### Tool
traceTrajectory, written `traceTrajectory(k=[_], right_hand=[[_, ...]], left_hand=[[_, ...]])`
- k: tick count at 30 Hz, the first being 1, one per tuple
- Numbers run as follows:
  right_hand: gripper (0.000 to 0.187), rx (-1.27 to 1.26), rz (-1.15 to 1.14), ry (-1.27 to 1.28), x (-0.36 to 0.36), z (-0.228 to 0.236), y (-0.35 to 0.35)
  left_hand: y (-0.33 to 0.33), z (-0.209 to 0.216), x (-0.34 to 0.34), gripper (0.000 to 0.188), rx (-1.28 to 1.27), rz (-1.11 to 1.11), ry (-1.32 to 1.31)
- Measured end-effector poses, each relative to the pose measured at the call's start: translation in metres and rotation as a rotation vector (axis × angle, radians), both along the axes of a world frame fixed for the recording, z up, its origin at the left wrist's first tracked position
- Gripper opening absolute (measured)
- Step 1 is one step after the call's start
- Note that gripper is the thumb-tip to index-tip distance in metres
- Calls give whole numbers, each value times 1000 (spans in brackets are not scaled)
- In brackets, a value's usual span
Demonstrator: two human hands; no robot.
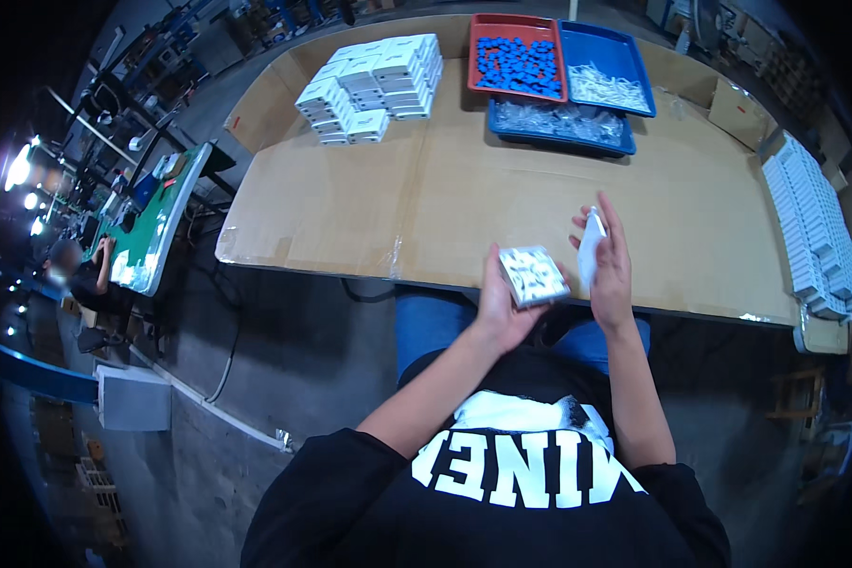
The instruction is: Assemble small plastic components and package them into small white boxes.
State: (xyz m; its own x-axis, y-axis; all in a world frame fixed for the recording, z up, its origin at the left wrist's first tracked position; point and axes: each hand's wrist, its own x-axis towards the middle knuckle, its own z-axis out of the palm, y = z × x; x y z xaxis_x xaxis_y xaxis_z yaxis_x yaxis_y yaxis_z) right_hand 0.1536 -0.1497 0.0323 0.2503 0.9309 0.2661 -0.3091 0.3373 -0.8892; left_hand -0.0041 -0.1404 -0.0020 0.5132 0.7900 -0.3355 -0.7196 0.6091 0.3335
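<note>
My left hand (504, 312) is wrapped round a small square white box (534, 275) from below and the left side, near the table's front edge. Dark and light shapes mark the box's upper face; whether they are print or contents I cannot tell. To the right of it, my right hand (613, 275) is raised with its fingers long. A thin white flat piece (592, 244), seen nearly edge-on, is held against its palm and fingers. A small gap separates the flat piece from the box.
Stacked white boxes (379, 76) stand at the back left of the cardboard-covered table (341, 208). At the back are a red tray (475, 85) of blue pieces, a blue tray (646, 106) of white pieces and a lower blue tray (559, 144) of clear pieces. White boxes (809, 222) line the right edge.
</note>
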Motion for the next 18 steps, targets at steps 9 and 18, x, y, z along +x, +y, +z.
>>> traceTrajectory(k=[9,18], right_hand=[[20,78,-163,-1058,76,-57,49],[33,-131,-31,-1345,64,-57,8]], left_hand=[[81,-85,-20,56,850,327,964],[52,-52,-50,91,1329,-12,1726]])
